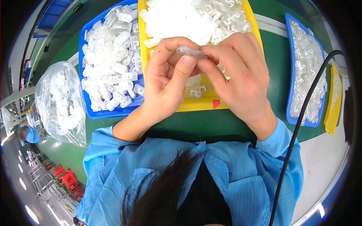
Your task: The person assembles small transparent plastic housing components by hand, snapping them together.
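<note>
Both my hands meet above the near part of a yellow tray (181, 107). Between the thumb and fingers of my left hand (166, 75) is a small translucent plastic part (191, 52), long and rounded, lying roughly level. My right hand (241, 71) pinches the same part at its right end with thumb and forefinger. The fingers cover some of its surface. Under and beyond the hands, the yellow tray holds many clear and whitish plastic pieces (230, 19), some of them washed out by glare.
Left of the yellow tray, a blue tray (109, 113) is heaped with translucent parts. Farther left lies a clear plastic bag (60, 101) of parts. At right stand another blue tray (291, 109) and a yellow tray (332, 124). A black cable (301, 113) runs down the right side.
</note>
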{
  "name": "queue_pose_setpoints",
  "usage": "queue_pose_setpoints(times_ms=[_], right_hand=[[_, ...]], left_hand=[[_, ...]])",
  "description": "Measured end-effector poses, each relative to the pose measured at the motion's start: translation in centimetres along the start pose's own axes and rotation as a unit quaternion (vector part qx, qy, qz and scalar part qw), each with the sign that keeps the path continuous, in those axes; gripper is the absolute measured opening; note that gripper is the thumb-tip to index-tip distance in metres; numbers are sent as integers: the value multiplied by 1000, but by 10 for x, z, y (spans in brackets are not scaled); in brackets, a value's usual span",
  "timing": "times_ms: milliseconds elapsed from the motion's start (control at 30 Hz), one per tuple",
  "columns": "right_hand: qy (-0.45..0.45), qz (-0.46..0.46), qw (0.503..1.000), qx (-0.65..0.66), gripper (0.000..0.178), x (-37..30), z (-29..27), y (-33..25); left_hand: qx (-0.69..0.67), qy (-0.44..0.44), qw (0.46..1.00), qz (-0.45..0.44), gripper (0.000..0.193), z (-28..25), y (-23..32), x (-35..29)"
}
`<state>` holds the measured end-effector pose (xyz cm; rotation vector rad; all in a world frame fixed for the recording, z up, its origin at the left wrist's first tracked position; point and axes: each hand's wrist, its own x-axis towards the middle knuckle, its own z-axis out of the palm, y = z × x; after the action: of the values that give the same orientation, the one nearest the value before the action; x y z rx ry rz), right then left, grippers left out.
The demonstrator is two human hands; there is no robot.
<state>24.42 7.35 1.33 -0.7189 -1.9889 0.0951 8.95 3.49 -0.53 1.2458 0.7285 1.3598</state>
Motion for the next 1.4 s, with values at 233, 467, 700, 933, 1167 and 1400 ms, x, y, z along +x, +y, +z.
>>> queue_pose_setpoints(times_ms=[233,467,700,933,1167,1400], right_hand=[[-77,18,996,-34,19,11,-9,-9],[-73,43,996,-32,17,-1,-1,-5],[-125,98,987,33,18,2,-6,3],[-290,315,821,378,36,3,-5,12],[-294,527,632,486,42,-2,-1,14],[-255,537,578,558,38,-10,5,16]], left_hand=[[-7,13,1000,-11,21,2,-1,0],[54,1,998,-14,22,-2,5,3],[217,-43,975,24,25,-10,8,11],[116,-15,985,-126,23,-8,18,13],[55,-35,971,-231,30,-15,13,16],[-85,10,954,-289,29,-14,9,16]])
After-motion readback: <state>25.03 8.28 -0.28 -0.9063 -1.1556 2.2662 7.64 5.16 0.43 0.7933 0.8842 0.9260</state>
